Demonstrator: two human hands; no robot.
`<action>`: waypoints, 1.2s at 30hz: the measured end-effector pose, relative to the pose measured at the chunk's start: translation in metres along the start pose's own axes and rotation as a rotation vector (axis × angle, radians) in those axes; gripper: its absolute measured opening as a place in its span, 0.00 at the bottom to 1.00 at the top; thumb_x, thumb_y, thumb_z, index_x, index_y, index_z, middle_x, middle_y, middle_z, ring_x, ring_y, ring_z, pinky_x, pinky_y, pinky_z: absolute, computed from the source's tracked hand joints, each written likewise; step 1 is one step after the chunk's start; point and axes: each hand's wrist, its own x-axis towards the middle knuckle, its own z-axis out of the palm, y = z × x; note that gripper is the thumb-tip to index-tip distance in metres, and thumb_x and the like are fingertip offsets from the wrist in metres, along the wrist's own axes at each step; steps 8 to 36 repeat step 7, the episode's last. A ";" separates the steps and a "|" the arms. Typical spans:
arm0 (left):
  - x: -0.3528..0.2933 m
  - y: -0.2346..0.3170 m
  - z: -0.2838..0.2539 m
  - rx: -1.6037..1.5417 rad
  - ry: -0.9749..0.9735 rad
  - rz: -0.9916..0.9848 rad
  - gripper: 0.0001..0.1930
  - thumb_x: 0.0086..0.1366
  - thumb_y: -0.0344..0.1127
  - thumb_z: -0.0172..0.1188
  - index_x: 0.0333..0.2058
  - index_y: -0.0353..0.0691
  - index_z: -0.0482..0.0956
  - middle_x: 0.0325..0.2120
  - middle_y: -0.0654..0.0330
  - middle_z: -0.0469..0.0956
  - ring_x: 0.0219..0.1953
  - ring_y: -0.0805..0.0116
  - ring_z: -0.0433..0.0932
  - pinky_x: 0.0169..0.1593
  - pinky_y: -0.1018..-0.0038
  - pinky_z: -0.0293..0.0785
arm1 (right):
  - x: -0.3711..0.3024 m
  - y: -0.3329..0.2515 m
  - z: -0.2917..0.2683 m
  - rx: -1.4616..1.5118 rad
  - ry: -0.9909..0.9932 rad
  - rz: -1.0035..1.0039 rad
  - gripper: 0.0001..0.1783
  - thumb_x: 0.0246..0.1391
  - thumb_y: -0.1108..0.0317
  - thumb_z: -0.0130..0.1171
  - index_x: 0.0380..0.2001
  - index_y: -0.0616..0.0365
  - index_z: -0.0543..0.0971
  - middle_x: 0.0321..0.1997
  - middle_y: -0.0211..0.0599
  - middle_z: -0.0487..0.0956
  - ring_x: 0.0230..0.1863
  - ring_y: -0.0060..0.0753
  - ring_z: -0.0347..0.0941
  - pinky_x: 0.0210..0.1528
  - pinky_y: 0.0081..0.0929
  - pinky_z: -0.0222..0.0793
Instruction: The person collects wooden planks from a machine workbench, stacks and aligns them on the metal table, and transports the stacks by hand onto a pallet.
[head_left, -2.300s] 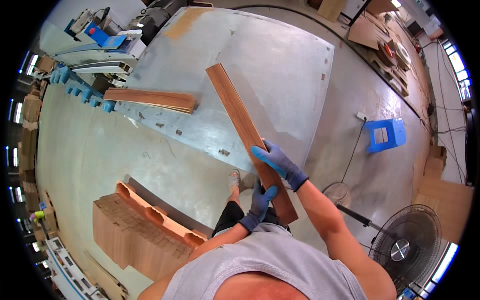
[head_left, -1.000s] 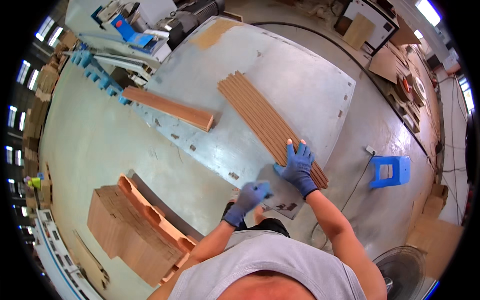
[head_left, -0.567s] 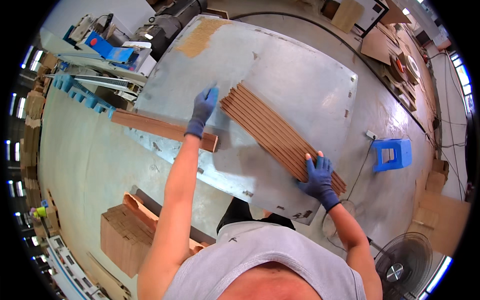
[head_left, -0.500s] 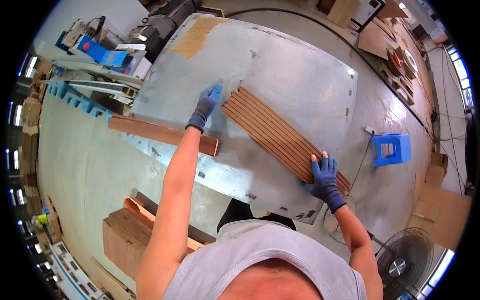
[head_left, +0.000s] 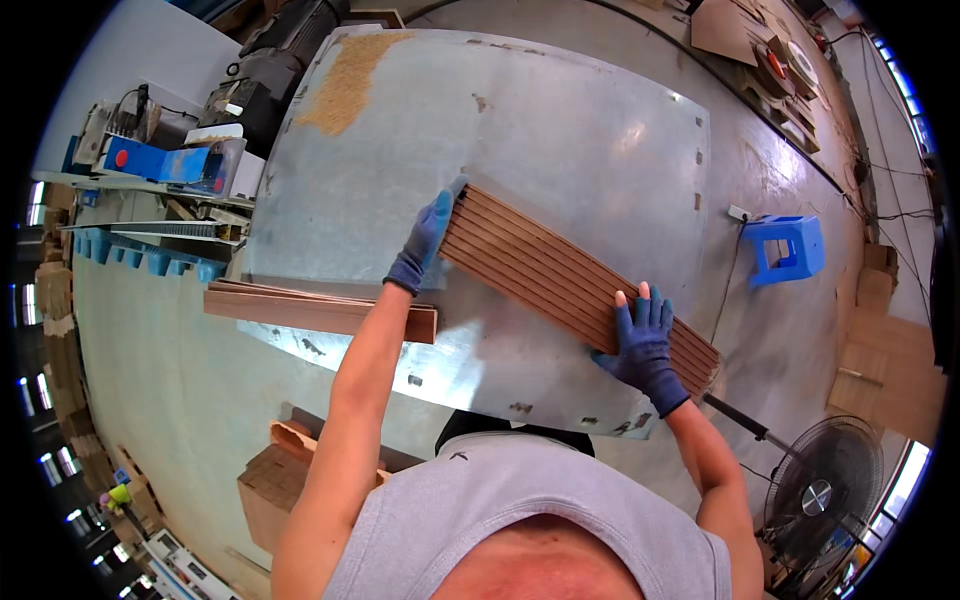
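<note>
A row of brown wooden strips (head_left: 560, 265) lies side by side, slanting across the grey metal table (head_left: 390, 210). My left hand (head_left: 428, 232), in a blue glove, presses with straight fingers against the strips' upper left ends. Near their lower right end my right hand (head_left: 645, 350) rests on top, its gloved fingers spread and two bare fingertips showing. Neither hand closes round anything. Next to my left forearm, another small stack of brown strips (head_left: 310, 310) lies along the table's left edge, partly hidden behind that arm.
Sawdust (head_left: 350, 80) covers the far left corner of the table. A machine with a blue part (head_left: 160, 160) stands on the left. To the right are a blue stool (head_left: 785, 250) and a black fan (head_left: 820, 490). A brown stack (head_left: 270, 490) sits at the lower left.
My left hand has come against the strips' upper left ends, which now line up more evenly. The right hand stays on the strips. The whole view has shifted slightly.
</note>
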 end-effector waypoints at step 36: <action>0.000 -0.018 -0.004 -0.049 -0.103 0.007 0.33 0.80 0.55 0.37 0.70 0.32 0.59 0.69 0.54 0.64 0.69 0.66 0.63 0.73 0.70 0.54 | -0.006 0.003 0.004 -0.005 -0.023 0.042 0.68 0.33 0.42 0.77 0.74 0.54 0.54 0.74 0.71 0.50 0.73 0.74 0.49 0.69 0.77 0.40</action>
